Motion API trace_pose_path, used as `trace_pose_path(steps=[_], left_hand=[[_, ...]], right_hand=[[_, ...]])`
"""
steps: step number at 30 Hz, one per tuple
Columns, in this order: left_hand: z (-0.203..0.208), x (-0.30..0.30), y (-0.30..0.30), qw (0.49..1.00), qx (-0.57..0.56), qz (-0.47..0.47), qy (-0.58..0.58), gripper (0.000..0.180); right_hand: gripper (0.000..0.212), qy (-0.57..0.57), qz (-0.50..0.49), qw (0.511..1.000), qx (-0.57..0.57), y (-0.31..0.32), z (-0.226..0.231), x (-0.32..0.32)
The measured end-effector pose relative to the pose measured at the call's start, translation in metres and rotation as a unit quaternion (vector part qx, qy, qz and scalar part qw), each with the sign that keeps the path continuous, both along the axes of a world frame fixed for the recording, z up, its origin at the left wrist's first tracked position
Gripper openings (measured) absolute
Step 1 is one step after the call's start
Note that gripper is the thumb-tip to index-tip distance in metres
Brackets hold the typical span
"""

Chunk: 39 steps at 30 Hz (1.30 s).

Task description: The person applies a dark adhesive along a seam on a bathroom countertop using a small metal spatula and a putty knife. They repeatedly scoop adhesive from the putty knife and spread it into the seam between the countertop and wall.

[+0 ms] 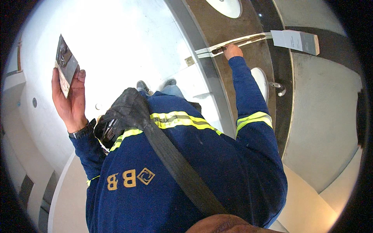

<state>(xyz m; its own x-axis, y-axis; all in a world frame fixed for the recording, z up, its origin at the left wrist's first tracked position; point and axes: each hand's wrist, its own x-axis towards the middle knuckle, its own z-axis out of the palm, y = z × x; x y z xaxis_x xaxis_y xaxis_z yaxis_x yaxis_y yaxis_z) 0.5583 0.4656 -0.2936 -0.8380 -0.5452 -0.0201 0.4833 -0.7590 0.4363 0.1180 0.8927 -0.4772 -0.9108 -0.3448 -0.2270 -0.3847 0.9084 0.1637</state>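
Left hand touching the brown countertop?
No, the left hand holds a flat plate well apart from the countertop, where the right hand is.

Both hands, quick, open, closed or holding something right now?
Left hand: holding a flat metal plate between thumb and fingers.
Right hand: closed, apparently on a small dark tool; its kind can't be told.

On my end I see the left forearm [87, 149] angled forward and outward, the left hand [74, 101] palm up with its thumb and bent fingers in a grip, while the right arm [246, 87] stretches forward and rightward, the right hand [233, 51] closed tightly.
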Motion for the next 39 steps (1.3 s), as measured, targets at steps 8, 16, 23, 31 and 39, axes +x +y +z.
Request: trace_pose_path(steps=[8, 16, 23, 31, 39], left_hand=[[-0.002, -0.008, -0.016, 0.999, 0.008, -0.012, -0.035, 0.032], [0.018, 0.0, -0.006, 0.997, -0.042, -0.042, -0.055, 0.032], [0.04, 0.005, -0.001, 0.992, -0.071, -0.055, -0.084, 0.03], [0.057, 0.014, -0.026, 0.972, -0.095, -0.161, -0.143, 0.035], [0.036, -0.018, -0.031, 0.9, -0.172, -0.373, -0.145, 0.032]], right_hand=[[0.027, -0.02, -0.004, 0.995, -0.094, -0.003, 0.01, 0.04], [0.023, 0.008, 0.03, 0.991, -0.13, -0.03, 0.024, 0.155], [0.021, 0.003, 0.043, 0.981, -0.191, -0.053, 0.042, 0.26], [0.027, 0.031, -0.022, 0.977, -0.212, -0.075, 0.063, 0.369], [0.02, 0.109, -0.155, 0.929, -0.318, -0.095, 0.105, 0.492]])
